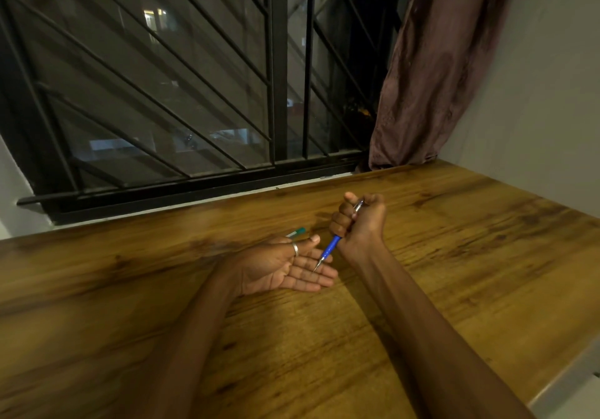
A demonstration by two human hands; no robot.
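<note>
My right hand (358, 220) grips a blue mechanical pencil (331, 247) in a fist, thumb on its top end, metal tip pointing down. The tip hovers at the fingers of my left hand (285, 267), which lies palm up with straight fingers on the wooden table (454, 272); a ring sits on its thumb. Whether the tip touches the fingers I cannot tell. Behind my left hand a green-capped pen (297, 232) lies on the table, mostly hidden by the hand.
A barred window (194, 93) runs along the table's far edge, dark outside. A brownish curtain (435, 71) hangs at the far right corner against a pale wall (545, 93). The table's right edge drops off near the lower right.
</note>
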